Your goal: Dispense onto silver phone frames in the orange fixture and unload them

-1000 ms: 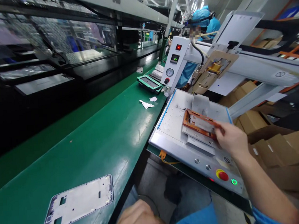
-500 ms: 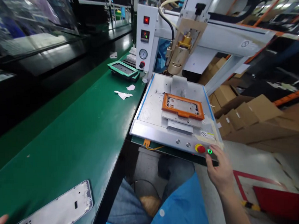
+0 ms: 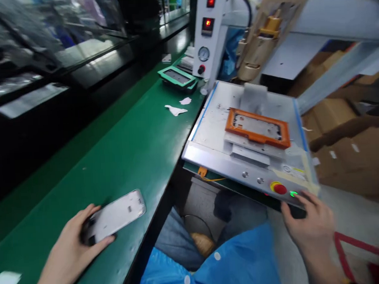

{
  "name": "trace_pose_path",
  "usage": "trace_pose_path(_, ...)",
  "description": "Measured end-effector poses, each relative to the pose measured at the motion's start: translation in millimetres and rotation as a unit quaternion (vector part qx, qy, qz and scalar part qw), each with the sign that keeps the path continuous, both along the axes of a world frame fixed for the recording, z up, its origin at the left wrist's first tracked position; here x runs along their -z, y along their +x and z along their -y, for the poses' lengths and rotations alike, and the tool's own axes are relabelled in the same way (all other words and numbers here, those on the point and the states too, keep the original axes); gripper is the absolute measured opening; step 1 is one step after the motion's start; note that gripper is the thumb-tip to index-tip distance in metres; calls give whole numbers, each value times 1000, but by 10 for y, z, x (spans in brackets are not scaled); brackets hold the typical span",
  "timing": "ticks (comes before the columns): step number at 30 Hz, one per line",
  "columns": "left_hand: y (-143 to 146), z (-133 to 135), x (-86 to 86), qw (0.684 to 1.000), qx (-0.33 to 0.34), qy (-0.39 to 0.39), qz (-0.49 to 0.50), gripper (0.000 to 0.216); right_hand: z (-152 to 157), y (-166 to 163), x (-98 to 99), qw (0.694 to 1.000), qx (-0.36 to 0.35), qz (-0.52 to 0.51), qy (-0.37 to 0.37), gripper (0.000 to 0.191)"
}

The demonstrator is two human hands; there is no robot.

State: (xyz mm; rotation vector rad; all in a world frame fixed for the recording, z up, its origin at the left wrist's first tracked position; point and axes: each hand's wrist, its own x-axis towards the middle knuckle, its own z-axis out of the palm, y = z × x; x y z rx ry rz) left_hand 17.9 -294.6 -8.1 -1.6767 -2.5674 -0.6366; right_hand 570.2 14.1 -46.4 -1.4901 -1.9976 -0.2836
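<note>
Two bare hands show in the head view: the left hand (image 3: 76, 243) grips one end of a phone frame (image 3: 119, 215), on or just above the green bench (image 3: 127, 153). Half open and holding nothing, the right hand (image 3: 314, 222) has a fingertip at the lit green button (image 3: 293, 194).

Low on the left, my left hand (image 3: 70, 243) is clasping — thumb (image 3: 102, 244) stretching along one side, fingers (image 3: 87, 211) bending along the other, a gap lying between their tips. Over on the far side, my right hand (image 3: 315, 220) is hanging palm down, fingers reaching forward and loosely parting — index finger (image 3: 301, 200) pointing ahead, thumb standing off. Both wrists (image 3: 322, 259) are slanting up from below.
</note>
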Motion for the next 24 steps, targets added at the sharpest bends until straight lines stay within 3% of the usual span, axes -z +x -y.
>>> trace_pose_path(3,142,-365,-50,999,35,-9,17,97,51,-406,-25,997,-19,-77,20,58)
trace_pose_path(5,227,-656,-56,997,67,-4,30,100,179,-892,-65,985,-87,-146,-4,57)
trace_pose_path(9,378,-1065,-70,991,125,30,23,98,581,-1925,-153,910,-324,-239,-98,56)
trace_pose_path(11,420,-1144,-74,987,146,60,4,96,768,-2254,-134,873,-379,-275,-133,64)
trace_pose_path(16,518,-1211,-82,979,179,98,-19,93,1029,-2487,215,813,-347,-409,-225,61)
trace_pose_path(19,674,-1343,-104,973,207,101,13,89,1024,-2502,423,750,-317,-493,-305,66)
trace_pose_path(24,899,-1583,-133,962,257,86,38,84,914,-2506,416,636,-296,-594,-394,89)
